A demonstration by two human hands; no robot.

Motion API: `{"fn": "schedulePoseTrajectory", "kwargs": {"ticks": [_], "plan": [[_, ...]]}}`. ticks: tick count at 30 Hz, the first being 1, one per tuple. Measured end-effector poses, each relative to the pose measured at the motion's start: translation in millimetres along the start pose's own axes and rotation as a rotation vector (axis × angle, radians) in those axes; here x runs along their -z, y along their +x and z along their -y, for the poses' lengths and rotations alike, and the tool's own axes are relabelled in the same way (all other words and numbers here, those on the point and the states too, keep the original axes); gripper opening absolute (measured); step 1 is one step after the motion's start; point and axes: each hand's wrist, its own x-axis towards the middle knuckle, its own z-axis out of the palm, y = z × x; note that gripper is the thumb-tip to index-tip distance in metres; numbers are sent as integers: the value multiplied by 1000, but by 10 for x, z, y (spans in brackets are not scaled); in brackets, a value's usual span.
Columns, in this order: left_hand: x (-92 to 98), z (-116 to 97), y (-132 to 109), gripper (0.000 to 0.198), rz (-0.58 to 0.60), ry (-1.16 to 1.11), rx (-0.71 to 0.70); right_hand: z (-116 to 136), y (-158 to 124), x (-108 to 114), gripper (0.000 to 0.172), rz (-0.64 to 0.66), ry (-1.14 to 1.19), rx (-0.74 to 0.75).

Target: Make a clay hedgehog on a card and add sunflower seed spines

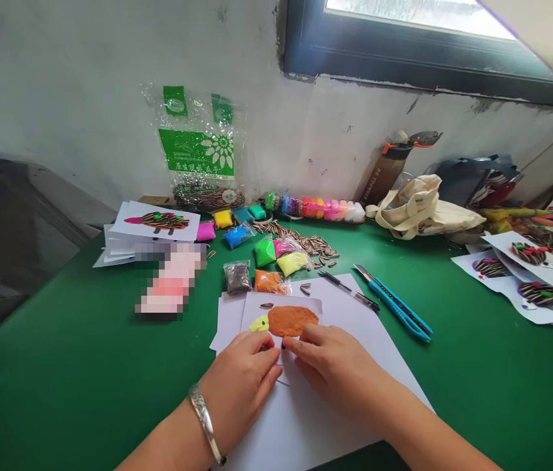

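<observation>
On the green table [85, 366], my left hand [240, 386] and right hand [340, 373] rest on a white card [257, 307], fingers held together, tips nearly meeting. Just above them lies an orange clay body [289, 321] with a yellow-green clay head [259, 323]. Something small and dark shows at my right fingertips; I can't tell whether it's pinched. Beyond sit blue scissors [394, 304], loose sunflower seeds [301, 239] and clay packets [264, 252].
</observation>
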Motion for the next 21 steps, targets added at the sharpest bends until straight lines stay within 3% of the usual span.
{"fn": "schedulePoseTrajectory", "kwargs": {"ticks": [4, 14, 21], "plan": [[-2, 0, -1, 21, -8, 6, -10, -40, -14, 18, 25, -39, 1, -38], [-94, -7, 11, 21, -47, 82, -44, 25, -11, 3, 24, 9, -152, 16], [-98, 7, 11, 26, -64, 69, -46, -26, -10, -30, 26, -2, -76, -28]]}}
